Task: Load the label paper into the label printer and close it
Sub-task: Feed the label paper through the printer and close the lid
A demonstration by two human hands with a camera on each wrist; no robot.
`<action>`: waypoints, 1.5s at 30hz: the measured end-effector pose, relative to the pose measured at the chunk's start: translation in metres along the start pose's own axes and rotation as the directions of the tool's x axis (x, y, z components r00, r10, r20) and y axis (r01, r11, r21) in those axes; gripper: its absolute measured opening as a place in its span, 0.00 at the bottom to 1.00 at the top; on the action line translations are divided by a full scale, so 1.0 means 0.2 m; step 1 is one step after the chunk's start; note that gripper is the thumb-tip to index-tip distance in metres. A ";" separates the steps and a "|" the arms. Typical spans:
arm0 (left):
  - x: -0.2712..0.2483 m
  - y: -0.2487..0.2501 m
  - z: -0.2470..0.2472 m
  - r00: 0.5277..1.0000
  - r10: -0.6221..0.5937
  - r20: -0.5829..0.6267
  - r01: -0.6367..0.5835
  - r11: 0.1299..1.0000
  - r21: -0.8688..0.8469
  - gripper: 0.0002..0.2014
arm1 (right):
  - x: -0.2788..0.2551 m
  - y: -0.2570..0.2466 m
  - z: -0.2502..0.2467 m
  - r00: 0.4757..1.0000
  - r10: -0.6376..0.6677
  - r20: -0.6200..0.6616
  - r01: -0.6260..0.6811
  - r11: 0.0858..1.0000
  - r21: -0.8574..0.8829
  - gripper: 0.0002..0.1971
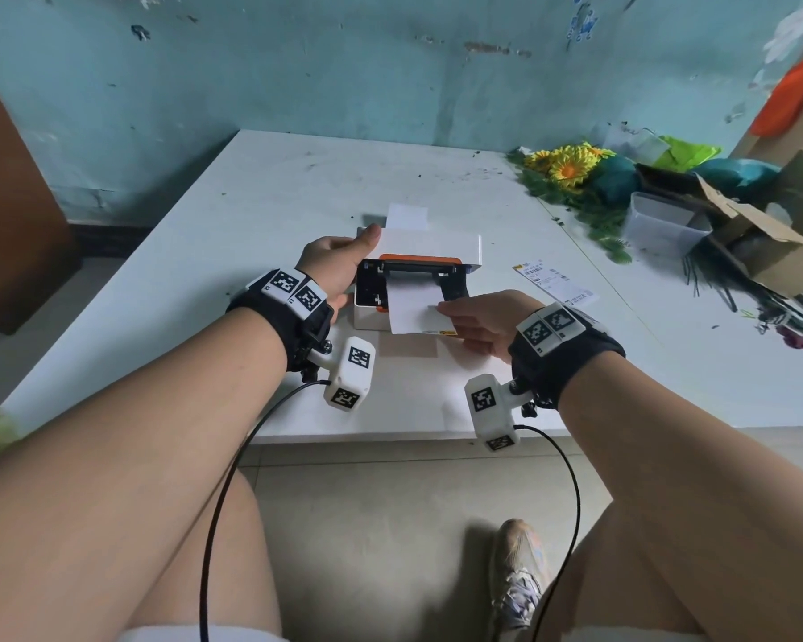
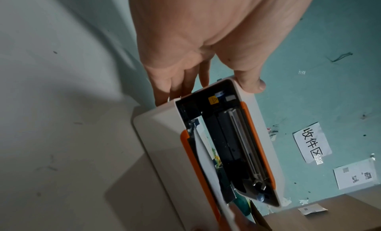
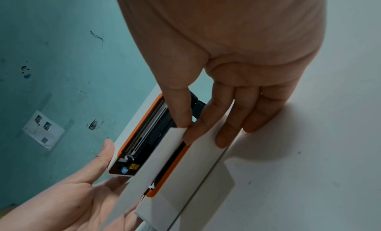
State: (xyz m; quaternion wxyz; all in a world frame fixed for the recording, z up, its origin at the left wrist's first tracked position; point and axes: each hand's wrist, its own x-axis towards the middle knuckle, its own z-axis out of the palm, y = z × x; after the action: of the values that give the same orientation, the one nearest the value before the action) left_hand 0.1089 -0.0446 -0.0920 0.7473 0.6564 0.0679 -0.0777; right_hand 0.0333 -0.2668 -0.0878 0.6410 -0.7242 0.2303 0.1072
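- Right hand (image 1: 485, 324): nearest the viewer, on the table's near side, right of the printer. Thumb and forefinger pinch the right edge of the paper; the other fingers lie straight beneath it.
- Paper (image 1: 418, 310): white strip running out of the printer's open mouth toward the viewer, its free end overhanging the front of the body. Long axis near to far, along the feed path. More white paper (image 1: 406, 216) shows behind the printer, on the far side.
- Left hand (image 1: 339, 261): on the printer's left flank, a little farther off than the right hand. Thumb on top at the lid's back left corner, fingers down the side wall; a bracing grip round the casing.
- Printer (image 1: 418, 275): white box with orange trim, mid-table, straight ahead between the two hands. Long axis left to right, crosswise to the paper.
- Lid (image 1: 430, 247): raised and tilted back, so the black mechanism and print bar show. Hinge at the far edge, open gap facing the viewer.
- Judgement: paper fed, lid not yet shut. The lid must swing down toward the viewer onto the strip; the left hand is already on it and better placed, while the right keeps the paper square.
- Printed label (image 1: 555, 282): loose on the table, right of the printer, apart from it.
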 end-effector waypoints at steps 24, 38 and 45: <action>0.01 -0.04 0.02 0.999 0.043 0.013 -0.043 0.998 0.036 0.21 | 0.04 0.01 -0.02 0.996 0.030 0.082 -0.032 0.999 0.028 0.19; 0.00 -0.05 -0.02 0.999 0.031 0.037 -0.029 0.998 -0.057 0.43 | 0.03 0.02 -0.02 0.996 0.008 0.089 -0.010 1.000 0.020 0.08; 0.00 -0.06 -0.04 0.997 0.048 0.054 -0.043 0.995 -0.085 0.46 | 0.03 0.02 -0.02 0.996 0.006 0.092 -0.007 1.000 0.008 0.07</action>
State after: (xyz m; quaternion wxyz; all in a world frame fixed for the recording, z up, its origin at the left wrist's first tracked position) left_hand 0.1065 -0.0389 -0.1041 0.7774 0.6234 0.0353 -0.0758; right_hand 0.0362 -0.2719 -0.0939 0.6535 -0.7152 0.2033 0.1415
